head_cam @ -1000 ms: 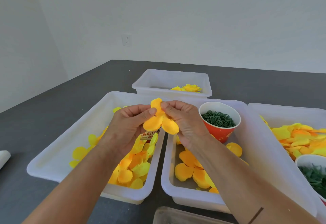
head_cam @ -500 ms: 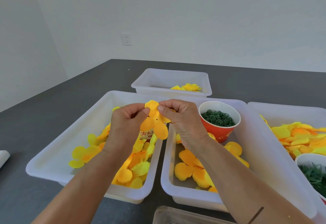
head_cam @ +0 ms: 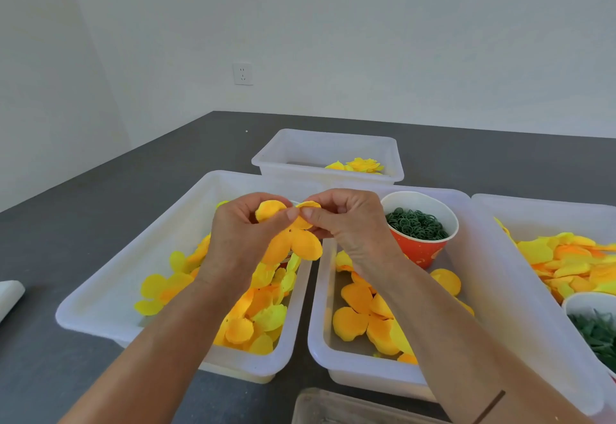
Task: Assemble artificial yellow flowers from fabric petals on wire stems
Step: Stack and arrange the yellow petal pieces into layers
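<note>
Mid-assembly: I've got both hands together on one petal piece (head_cam: 293, 240), pinched at its top lobes — left hand (head_cam: 240, 237) thumb and forefinger clamped on the left lobe, right hand (head_cam: 346, 223) clamped on the lobe next to it, fingertips nearly touching. The piece hangs in the air between the hands, lower lobes drooping free, above the gap between the two near bins. I read this as separating or lining up petal layers before they get threaded; no wire stem visible in either hand, so I can't tell whether one is in there. Next move likely needs the centre hole found and kept open with a light grip, since the fabric is floppy and will fold if squeezed. Below the left hand: left bin (head_cam: 100, 307) with loose yellow petals. Below the right hand: middle bin (head_cam: 336, 367) with orange-yellow petals, and just right of the right hand an orange cup (head_cam: 420, 250) full of green rings (head_cam: 415, 225). Well right: another bin (head_cam: 533, 210) heaped with petals, plus a white cup (head_cam: 586, 303) of green parts at the edge. Beyond the hands: far bin (head_cam: 290, 153) holding what look like finished flowers (head_cam: 361, 165). Everything sits on a dark grey counter (head_cam: 83, 207) in a corner of plain white walls, with a wall socket (head_cam: 242, 73) above.
</note>
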